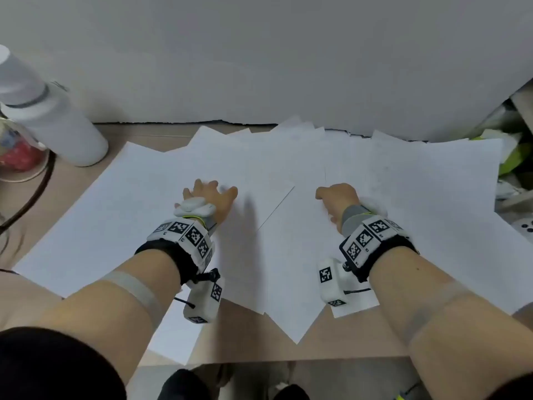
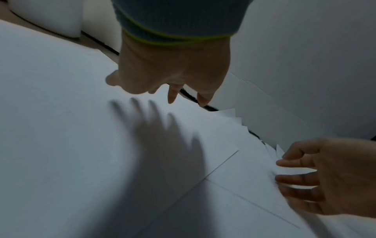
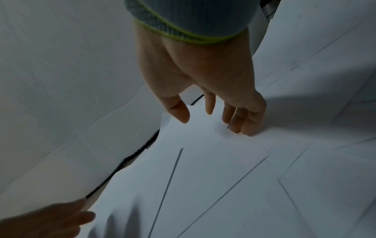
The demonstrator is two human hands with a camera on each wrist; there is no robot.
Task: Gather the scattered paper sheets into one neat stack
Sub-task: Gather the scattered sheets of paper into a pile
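While paper sheets [image 1: 144,197] fan crookedly, left hand [image 1: 209,196] splayed, right hand [image 1: 337,197] loosely curled.

Pale grey wall [image 1: 259,53], tan wooden tabletop [image 1: 360,333]; light perhaps overhead

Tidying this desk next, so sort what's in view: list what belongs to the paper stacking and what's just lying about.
Job: scattered paper sheets; left hand, hovering open; right hand, fingertips on a sheet.

Lying about: white bottle; dark cable; green and white clutter at right.
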